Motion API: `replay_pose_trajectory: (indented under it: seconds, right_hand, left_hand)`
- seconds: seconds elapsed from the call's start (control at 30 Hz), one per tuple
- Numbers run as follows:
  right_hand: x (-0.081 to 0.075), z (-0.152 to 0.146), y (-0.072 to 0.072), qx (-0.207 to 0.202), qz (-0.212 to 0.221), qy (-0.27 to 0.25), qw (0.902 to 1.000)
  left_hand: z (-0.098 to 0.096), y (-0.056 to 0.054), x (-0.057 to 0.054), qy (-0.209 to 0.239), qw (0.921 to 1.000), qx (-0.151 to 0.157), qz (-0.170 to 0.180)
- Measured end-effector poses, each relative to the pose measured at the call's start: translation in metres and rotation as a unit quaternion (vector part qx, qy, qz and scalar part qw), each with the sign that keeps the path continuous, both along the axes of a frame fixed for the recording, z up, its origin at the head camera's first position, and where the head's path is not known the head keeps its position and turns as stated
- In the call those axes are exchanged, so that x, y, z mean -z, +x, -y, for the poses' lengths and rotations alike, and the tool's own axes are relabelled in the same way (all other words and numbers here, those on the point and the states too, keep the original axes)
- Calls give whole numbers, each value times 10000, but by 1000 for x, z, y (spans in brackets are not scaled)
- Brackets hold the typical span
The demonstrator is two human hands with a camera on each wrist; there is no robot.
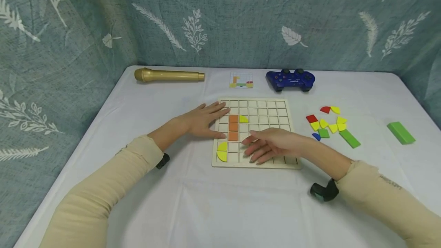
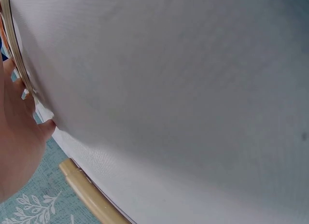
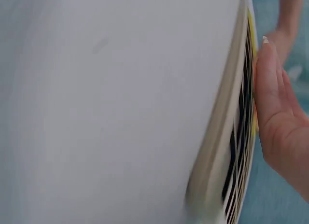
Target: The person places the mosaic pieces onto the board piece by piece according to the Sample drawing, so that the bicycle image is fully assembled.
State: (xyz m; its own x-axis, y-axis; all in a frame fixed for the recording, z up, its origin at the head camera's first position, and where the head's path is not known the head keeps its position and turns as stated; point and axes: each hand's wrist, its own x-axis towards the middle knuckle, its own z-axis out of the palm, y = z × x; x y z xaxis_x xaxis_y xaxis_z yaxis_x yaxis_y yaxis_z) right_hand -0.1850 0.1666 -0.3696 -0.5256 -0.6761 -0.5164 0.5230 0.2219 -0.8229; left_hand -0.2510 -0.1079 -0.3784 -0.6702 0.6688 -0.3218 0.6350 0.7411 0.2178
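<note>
A pale wooden grid board (image 1: 272, 112) lies flat in the middle of the white table. Three orange squares (image 1: 233, 127) form a column on it, with a yellow quarter-round piece (image 1: 243, 119) beside the top one. Two more yellow pieces (image 1: 222, 157) sit at its lower left corner. My left hand (image 1: 203, 119) lies at the board's left edge, fingers spread; in the left wrist view that hand (image 2: 19, 142) shows along the board's side. Over the lower middle of the board is my right hand (image 1: 272, 144), fingers loosely bent, with nothing visible in them.
Right of the board lie several loose pieces, among them a green rectangle (image 1: 350, 139) and a red square (image 1: 312, 118). Farther right is a green block (image 1: 401, 132). Along the back are a gold microphone (image 1: 169, 75), a small pattern card (image 1: 241, 80) and a blue game controller (image 1: 290, 80).
</note>
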Motion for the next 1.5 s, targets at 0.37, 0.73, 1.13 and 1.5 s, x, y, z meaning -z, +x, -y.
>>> replay_pose_trajectory:
  seconds: [0.37, 0.73, 1.13, 1.5]
  right_hand:
    - [-14, -80, -18, 1042, -569, -38, 9929]
    - [-28, -157, -29, 2097, -293, -519, 9759]
    - [-22, -213, -47, 3038, -492, 585, 9496]
    - [-7, -222, -57, 2690, -1819, 2523, 9115]
  left_hand:
    - [1, -1, 1, 95, 10000, 8, 29]
    - [0, -2, 3, 30, 10000, -1, -37]
    - [0, 0, 3, 127, 9999, 17, 32]
    - [1, 0, 4, 174, 9998, 42, -15]
